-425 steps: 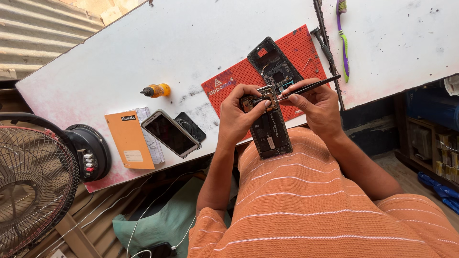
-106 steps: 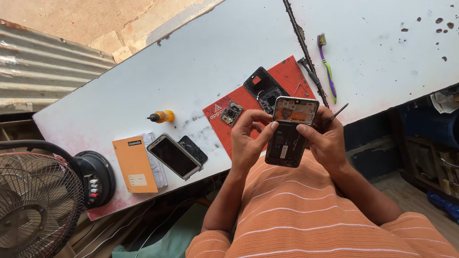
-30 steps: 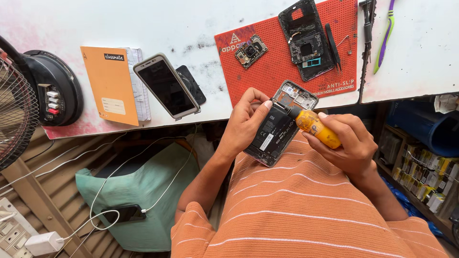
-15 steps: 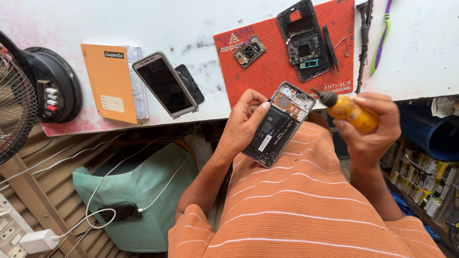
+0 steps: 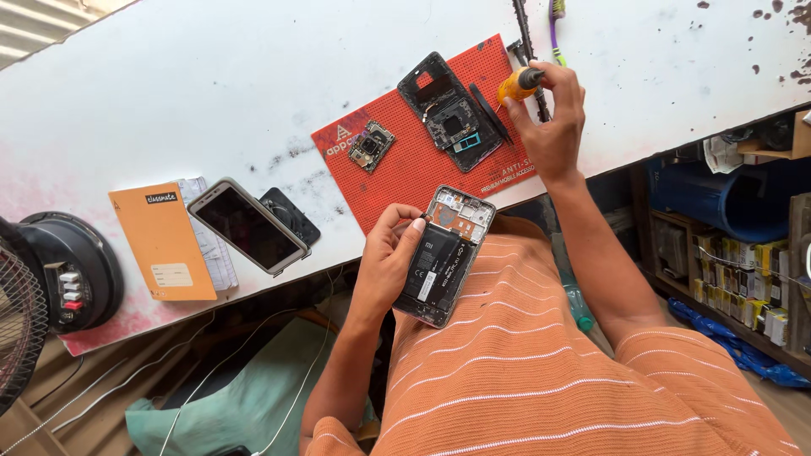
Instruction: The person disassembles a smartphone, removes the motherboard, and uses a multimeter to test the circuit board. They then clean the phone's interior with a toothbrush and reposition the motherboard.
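Note:
My left hand (image 5: 389, 257) grips an opened phone (image 5: 443, 257) by its left edge, back cover off, black battery and circuit parts showing. It hovers over my lap, just below the table edge. My right hand (image 5: 549, 118) reaches out over the table and holds a small yellow-handled screwdriver (image 5: 517, 84) at the upper right corner of a red work mat (image 5: 405, 173). On the mat lie a black phone frame (image 5: 452, 114), a small circuit board (image 5: 370, 145) and dark tweezers (image 5: 490, 114).
A second phone (image 5: 247, 226) lies screen-up on the white table (image 5: 211, 93) beside a black cover (image 5: 291, 215) and an orange notebook (image 5: 165, 253). A fan (image 5: 21, 329) and round black device (image 5: 72, 270) sit at left. Shelves with boxes (image 5: 743, 270) stand at right.
My right hand carried the yellow screwdriver away from the opened phone and up onto the table by the red mat. The left hand kept holding the phone.

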